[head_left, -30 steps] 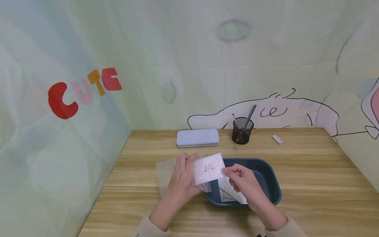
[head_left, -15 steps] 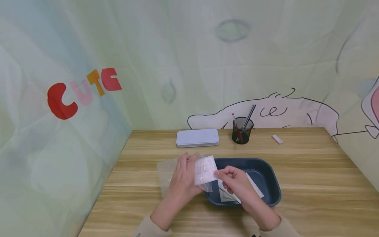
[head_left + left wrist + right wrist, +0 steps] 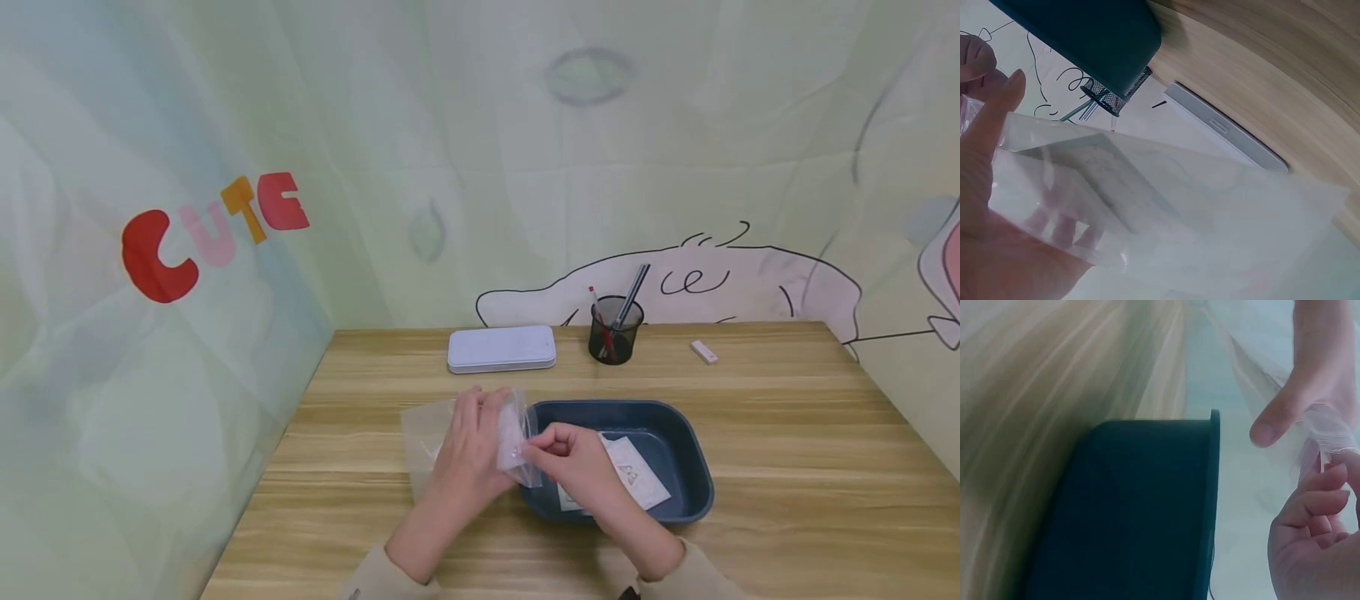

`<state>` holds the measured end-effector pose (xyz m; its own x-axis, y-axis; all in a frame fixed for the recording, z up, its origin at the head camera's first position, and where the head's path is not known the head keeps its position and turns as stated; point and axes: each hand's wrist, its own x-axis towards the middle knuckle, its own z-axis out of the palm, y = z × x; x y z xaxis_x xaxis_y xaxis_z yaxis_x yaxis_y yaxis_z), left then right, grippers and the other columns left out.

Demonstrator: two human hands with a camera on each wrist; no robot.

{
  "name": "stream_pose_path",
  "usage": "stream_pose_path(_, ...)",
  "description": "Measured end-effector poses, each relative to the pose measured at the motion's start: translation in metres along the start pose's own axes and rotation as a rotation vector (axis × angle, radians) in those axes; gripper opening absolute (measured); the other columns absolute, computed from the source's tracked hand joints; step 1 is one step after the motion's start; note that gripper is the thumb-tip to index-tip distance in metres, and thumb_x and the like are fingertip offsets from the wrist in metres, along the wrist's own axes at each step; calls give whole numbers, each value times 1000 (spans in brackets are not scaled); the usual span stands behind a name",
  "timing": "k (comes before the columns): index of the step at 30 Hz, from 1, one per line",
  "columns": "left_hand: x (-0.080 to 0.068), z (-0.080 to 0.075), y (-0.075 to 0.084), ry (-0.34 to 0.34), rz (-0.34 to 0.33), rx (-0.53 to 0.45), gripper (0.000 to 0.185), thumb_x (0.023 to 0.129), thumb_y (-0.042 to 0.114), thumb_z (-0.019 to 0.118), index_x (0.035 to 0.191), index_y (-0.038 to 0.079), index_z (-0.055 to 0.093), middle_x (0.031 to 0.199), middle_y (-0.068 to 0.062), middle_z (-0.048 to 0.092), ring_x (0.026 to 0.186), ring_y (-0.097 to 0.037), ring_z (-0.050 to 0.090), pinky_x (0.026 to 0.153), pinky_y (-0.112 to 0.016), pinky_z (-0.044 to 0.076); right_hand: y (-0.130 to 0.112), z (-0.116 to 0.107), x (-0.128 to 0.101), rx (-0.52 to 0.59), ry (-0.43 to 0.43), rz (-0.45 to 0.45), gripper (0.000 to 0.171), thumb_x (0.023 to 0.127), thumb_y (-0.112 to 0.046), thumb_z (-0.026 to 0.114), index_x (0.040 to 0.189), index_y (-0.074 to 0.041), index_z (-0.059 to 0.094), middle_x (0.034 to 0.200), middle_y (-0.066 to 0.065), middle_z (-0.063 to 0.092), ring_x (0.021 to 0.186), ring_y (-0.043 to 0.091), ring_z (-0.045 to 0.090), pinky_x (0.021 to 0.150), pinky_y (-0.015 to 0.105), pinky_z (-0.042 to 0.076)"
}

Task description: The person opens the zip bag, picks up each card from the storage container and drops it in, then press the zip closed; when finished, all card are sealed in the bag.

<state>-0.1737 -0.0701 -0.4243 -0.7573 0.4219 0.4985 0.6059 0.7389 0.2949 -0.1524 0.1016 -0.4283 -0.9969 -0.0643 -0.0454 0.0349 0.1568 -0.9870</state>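
Two hands share one clear plastic bag (image 3: 516, 437), raised just above the table (image 3: 787, 467) at the left rim of the dark blue tray (image 3: 693, 467). My left hand (image 3: 467, 446) has its fingers curled round the bag from behind, thumb on the near face, so the film lies across my palm; the left wrist view shows it (image 3: 1166, 206) spread wide and see-through over my fingers (image 3: 1054, 228). My right hand (image 3: 573, 462) pinches the bag's edge between thumb and forefinger, the other fingers curled in; in the right wrist view that pinch sits on a crinkled strip of film (image 3: 1329, 434).

I judge the bag to be almost weightless, limp and slick. It would fold, cling to itself and slide between smooth fingertips, so a flat press will not hold it. The firmest place for my grip looks to be the thicker strip along the mouth, pinched with one layer per hand. It seems unlikely to break, though a hard tug could stretch or tear the film.

Inside the tray lie white printed paper sheets (image 3: 633, 479). Another clear sheet (image 3: 420, 437) lies on the table under my left hand. Farther back stand a white flat case (image 3: 501, 347), a black mesh pen cup (image 3: 615, 332) and a small white eraser-like block (image 3: 702, 352).
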Motion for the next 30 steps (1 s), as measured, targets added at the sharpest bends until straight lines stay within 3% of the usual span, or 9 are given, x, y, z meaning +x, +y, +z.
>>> stream_pose_path(5, 1, 2, 0, 28, 25, 3, 102, 50, 29, 94, 134, 4, 41, 122, -17, 42, 119, -32, 41, 100, -41, 44, 2, 0, 4, -89, -9, -114, 8, 79, -11, 78, 82, -5, 73, 72, 3, 69, 62, 14, 59, 52, 22, 50)
stream_pose_path(12, 0, 2, 0, 42, 29, 5, 102, 50, 30, 94, 134, 4, 43, 122, -17, 42, 115, -30, 43, 99, -40, 44, -3, -5, 2, -182, -14, -160, 10, 81, -19, 77, 88, -12, 78, 73, -4, 69, 59, 13, 54, 47, 22, 43)
stream_pose_path(16, -1, 2, -2, 41, 8, 0, 105, 48, 29, 95, 135, 4, 42, 124, -18, 42, 115, -30, 43, 100, -40, 44, -7, -18, 4, -291, 12, -237, 9, 81, -23, 78, 89, -20, 78, 74, -11, 68, 56, 11, 50, 45, 22, 40)
stream_pose_path(19, -3, 2, -4, 45, -2, -2, 108, 45, 28, 96, 136, 5, 42, 125, -19, 42, 119, -33, 42, 102, -41, 41, -11, -34, 8, -460, 35, -285, 8, 81, -24, 78, 89, -22, 77, 78, -15, 67, 55, 8, 50, 46, 23, 42)
stream_pose_path(21, -4, 2, -5, 41, -10, -5, 111, 43, 29, 96, 137, 5, 41, 125, -19, 42, 122, -34, 41, 105, -42, 38, -11, -47, 10, -623, 41, -300, 9, 81, -24, 78, 90, -22, 77, 76, -13, 67, 51, 9, 47, 44, 24, 40)
stream_pose_path(24, -5, 1, -6, 28, -24, -6, 114, 43, 30, 96, 139, 5, 40, 126, -18, 41, 125, -33, 39, 108, -40, 33, -8, -67, 15, -893, 23, -292, 13, 79, -23, 79, 92, -20, 76, 82, -9, 69, 57, 10, 55, 45, 26, 43)
stream_pose_path(28, -5, -1, -6, 15, -38, -5, 114, 43, 29, 96, 140, 6, 39, 127, -17, 40, 126, -34, 38, 110, -39, 30, 3, -86, 19, -1117, -98, -222, 25, 75, -18, 82, 98, -15, 74, 94, 1, 68, 76, 18, 63, 58, 32, 52)
stream_pose_path(30, -5, -1, -6, 17, -37, -3, 114, 44, 30, 96, 140, 6, 39, 127, -17, 41, 126, -35, 39, 109, -41, 31, 10, -92, 20, -1176, -176, -196, 34, 71, -16, 85, 102, -13, 72, 96, 5, 64, 75, 18, 61, 59, 34, 53)
